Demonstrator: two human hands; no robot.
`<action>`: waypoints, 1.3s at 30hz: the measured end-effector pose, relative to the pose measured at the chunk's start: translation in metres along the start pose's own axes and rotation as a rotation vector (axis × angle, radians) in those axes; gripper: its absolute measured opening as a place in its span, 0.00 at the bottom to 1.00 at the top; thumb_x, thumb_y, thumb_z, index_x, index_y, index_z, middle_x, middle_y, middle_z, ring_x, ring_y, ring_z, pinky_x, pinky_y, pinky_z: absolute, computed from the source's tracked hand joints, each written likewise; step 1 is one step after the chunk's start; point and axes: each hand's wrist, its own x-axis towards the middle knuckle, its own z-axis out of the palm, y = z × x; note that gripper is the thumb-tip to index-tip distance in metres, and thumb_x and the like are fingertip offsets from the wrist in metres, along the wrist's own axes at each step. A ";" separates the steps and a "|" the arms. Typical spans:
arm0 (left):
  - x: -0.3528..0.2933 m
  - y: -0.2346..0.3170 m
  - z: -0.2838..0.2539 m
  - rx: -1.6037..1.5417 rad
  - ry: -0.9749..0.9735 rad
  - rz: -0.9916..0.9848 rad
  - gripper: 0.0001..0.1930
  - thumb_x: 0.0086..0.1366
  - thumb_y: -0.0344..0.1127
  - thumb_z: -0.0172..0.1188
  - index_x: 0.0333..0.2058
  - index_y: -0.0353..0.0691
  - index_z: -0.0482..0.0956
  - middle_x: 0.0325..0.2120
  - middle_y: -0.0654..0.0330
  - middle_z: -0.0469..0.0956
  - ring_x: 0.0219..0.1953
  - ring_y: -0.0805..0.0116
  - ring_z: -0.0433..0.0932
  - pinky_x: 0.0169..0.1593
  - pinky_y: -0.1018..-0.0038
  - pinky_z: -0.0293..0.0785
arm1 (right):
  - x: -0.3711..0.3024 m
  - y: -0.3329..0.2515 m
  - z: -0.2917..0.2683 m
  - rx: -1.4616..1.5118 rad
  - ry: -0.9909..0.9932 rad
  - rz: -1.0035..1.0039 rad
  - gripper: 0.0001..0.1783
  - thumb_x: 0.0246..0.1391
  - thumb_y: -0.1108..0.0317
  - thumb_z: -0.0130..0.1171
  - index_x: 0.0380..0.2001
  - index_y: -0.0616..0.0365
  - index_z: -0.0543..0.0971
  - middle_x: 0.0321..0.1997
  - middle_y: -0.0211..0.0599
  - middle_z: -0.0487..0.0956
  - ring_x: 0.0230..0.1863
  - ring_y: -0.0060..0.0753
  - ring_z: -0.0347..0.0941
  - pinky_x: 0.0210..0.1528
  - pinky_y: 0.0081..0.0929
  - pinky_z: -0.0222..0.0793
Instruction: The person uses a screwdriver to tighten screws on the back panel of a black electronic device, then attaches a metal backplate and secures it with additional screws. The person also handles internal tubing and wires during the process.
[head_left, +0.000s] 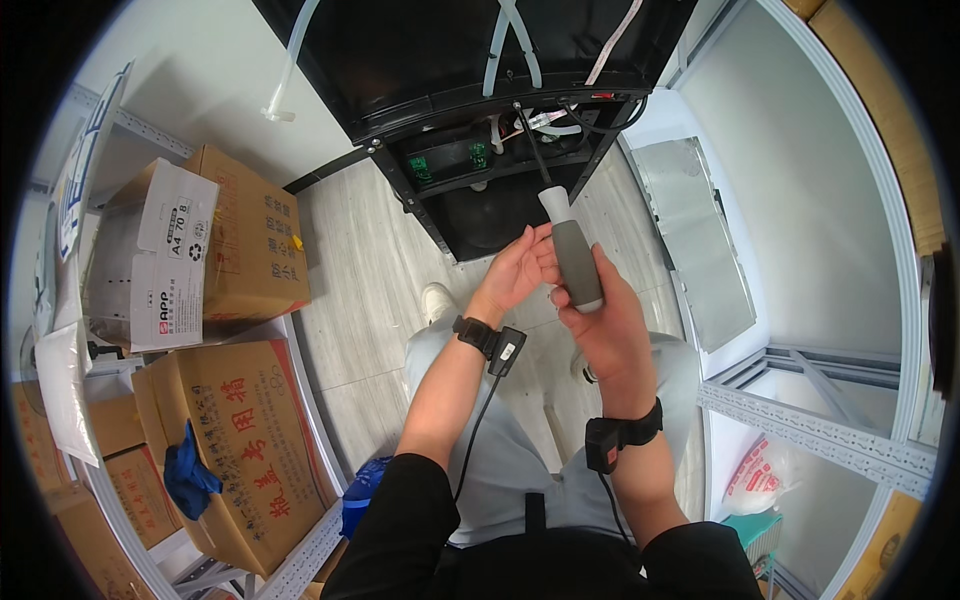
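A screwdriver with a grey handle and a pale collar is gripped near the handle's butt end by my right hand. Its dark, thin shaft slants up and away to the lower edge of the black machine's upper panel, where the tip appears to meet a screw. My left hand is open, palm upward, its fingers beside the handle and partly hidden by it; whether they touch is unclear. Below that panel, an open bay holds green circuit boards, a whitish connector and wires.
Translucent tubes hang over the machine's panel, and another tube dangles at its left. Cardboard boxes fill a metal rack on my left. To the right stand a shelf frame and a grey sheet. Cables trail from both wrist straps.
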 end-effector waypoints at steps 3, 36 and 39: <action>-0.001 0.001 0.009 0.055 0.003 -0.013 0.28 0.73 0.51 0.33 0.65 0.40 0.53 0.57 0.49 0.67 0.55 0.58 0.71 0.56 0.68 0.70 | 0.003 0.001 -0.010 0.068 -0.134 -0.011 0.20 0.63 0.56 0.48 0.47 0.62 0.71 0.35 0.36 0.75 0.26 0.25 0.70 0.19 0.09 0.56; -0.003 0.003 0.004 0.031 -0.061 -0.006 0.28 0.73 0.47 0.36 0.64 0.36 0.52 0.57 0.46 0.66 0.55 0.57 0.70 0.57 0.64 0.70 | 0.004 0.009 -0.007 -0.004 -0.139 -0.017 0.18 0.65 0.55 0.44 0.47 0.58 0.72 0.35 0.32 0.75 0.29 0.24 0.70 0.24 0.16 0.59; -0.001 0.000 -0.003 0.016 0.001 -0.001 0.27 0.73 0.47 0.35 0.64 0.37 0.52 0.56 0.48 0.67 0.54 0.58 0.71 0.55 0.66 0.71 | 0.001 0.004 0.003 -0.065 -0.113 -0.038 0.17 0.65 0.57 0.45 0.45 0.59 0.72 0.33 0.34 0.75 0.28 0.24 0.69 0.23 0.16 0.58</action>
